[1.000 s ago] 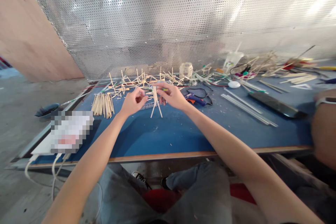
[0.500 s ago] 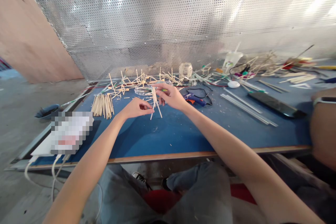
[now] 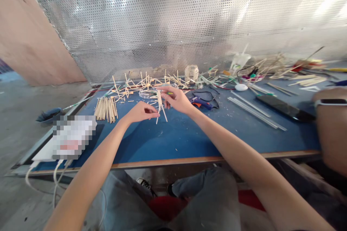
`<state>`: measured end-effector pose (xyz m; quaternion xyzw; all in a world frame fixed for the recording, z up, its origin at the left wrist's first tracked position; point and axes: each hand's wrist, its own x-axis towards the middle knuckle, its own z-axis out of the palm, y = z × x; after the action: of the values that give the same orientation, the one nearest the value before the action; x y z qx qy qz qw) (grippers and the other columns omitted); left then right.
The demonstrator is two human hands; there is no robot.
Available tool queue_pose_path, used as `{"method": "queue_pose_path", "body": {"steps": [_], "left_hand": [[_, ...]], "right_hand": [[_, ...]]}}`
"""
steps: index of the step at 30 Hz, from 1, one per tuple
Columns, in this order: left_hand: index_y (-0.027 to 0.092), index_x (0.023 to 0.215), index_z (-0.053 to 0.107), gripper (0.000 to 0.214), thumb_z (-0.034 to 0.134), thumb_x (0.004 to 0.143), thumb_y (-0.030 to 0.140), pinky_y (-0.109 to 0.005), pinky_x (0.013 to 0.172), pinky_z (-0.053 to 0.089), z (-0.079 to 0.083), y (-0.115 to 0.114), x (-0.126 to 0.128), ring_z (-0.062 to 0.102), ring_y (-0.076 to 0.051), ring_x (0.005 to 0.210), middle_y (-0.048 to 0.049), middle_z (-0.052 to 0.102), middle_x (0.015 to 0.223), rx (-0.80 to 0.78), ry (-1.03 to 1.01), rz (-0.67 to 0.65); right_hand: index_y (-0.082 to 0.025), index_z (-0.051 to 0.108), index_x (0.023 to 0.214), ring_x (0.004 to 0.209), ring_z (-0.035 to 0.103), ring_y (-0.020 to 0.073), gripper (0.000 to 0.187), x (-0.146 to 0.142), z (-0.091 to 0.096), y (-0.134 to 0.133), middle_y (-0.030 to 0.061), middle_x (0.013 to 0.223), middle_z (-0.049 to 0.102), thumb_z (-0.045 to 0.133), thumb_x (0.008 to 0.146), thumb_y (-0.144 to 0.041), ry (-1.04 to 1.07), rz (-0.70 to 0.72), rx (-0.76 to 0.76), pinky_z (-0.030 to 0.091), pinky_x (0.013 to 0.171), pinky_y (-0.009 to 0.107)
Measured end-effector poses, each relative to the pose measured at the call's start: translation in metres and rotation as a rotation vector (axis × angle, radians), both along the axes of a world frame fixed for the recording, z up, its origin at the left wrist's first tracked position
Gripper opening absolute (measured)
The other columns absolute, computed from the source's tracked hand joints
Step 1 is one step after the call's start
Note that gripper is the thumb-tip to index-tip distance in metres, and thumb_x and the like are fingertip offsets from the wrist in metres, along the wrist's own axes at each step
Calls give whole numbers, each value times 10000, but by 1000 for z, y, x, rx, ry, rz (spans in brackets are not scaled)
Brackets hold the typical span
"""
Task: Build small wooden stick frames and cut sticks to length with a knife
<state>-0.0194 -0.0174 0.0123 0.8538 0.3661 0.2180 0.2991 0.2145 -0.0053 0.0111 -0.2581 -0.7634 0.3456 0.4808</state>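
Thin pale wooden sticks [image 3: 159, 97], joined or crossed in a narrow splayed shape, are held over the blue tabletop in front of me. My left hand [image 3: 142, 112] pinches the lower end of one stick between thumb and fingertips. Higher up, my right hand [image 3: 175, 99] grips the sticks near their top, its index finger reaching over them. Exactly how the sticks meet is too small to tell. Just right of my right hand lies a blue glue gun [image 3: 202, 103] with an orange trigger. A neat row of loose sticks [image 3: 105, 109] rests to the left.
Several stick frameworks [image 3: 148, 83] spread along the back by a perforated metal panel [image 3: 151, 29]. A clear jar [image 3: 191, 73], plastic rods [image 3: 255, 112] and a black phone [image 3: 284, 107] stand or lie rightward. A white box [image 3: 73, 135] with cables sits left. Another person's arm [image 3: 332, 126] is at right.
My left fingertips have shifted very slightly with the lower stick end. My right hand stays in place. The other person's arm at the right edge has moved a little leftward.
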Motion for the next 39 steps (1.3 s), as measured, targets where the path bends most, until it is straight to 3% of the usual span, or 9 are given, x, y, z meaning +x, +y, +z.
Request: {"method": "queue_pose_path", "body": {"steps": [4,7,9,11,14,18,27,34,39], "left_hand": [[198,774,779,319,663,916,459,-232,504,367,2,3,-8,492,-90,480,23,625,540,103,-20,10],[185,627,677,372,620,938,380,-233,493,334,4,6,-13,436,-85,469,32,545,498,352,-189,190],[187,732,702,287,635,933,381,-222,487,353,4,7,-11,465,-85,506,16,625,614,494,-317,316],[202,955,742,234,654,934,418,-207,510,431,4,5,-7,555,-83,581,-22,735,881,536,-388,347],[227,1130,748,309,657,944,457,-212,561,533,3,3,2,653,-78,626,-54,752,1145,470,-394,279],[227,1105,785,292,656,955,442,-243,629,603,-2,4,7,706,-101,625,-49,795,1050,397,-411,238],[212,1065,789,256,686,938,409,-344,846,660,-8,7,13,790,-192,864,-54,816,971,290,-511,251],[218,1073,791,251,693,934,402,-355,858,661,-9,9,13,789,-192,873,-46,818,959,296,-520,252],[220,1061,799,250,703,925,406,-366,869,661,-10,10,13,788,-196,879,-51,819,975,272,-537,245]], "right_hand": [[-292,629,1356,575,586,63,363,0,0,1,-2,948,625,581,1008,-383,2,5,-1,543,519,225],[-285,630,1357,575,597,62,366,0,0,0,1,963,625,588,1005,-376,6,7,-1,544,521,227],[-280,629,1358,572,597,61,370,0,0,0,1,959,628,592,1003,-376,9,7,-1,543,517,226],[-278,627,1358,570,589,61,373,0,0,0,2,952,639,593,1002,-382,9,8,-3,544,518,224],[-284,627,1354,576,582,66,373,0,1,0,0,937,644,593,1000,-394,9,11,-2,553,532,230],[-281,637,1339,579,581,67,366,0,2,0,-3,930,632,599,995,-403,8,19,1,553,530,233],[-277,634,1345,579,590,73,367,0,1,0,-12,883,634,590,1000,-394,3,16,14,564,541,237],[-258,600,1381,538,594,64,381,1,3,-3,-6,884,648,536,1027,-384,-22,21,26,537,491,215],[-275,561,1421,554,601,51,442,4,4,-5,44,1095,660,581,1000,-407,-43,54,51,525,476,207]]}}
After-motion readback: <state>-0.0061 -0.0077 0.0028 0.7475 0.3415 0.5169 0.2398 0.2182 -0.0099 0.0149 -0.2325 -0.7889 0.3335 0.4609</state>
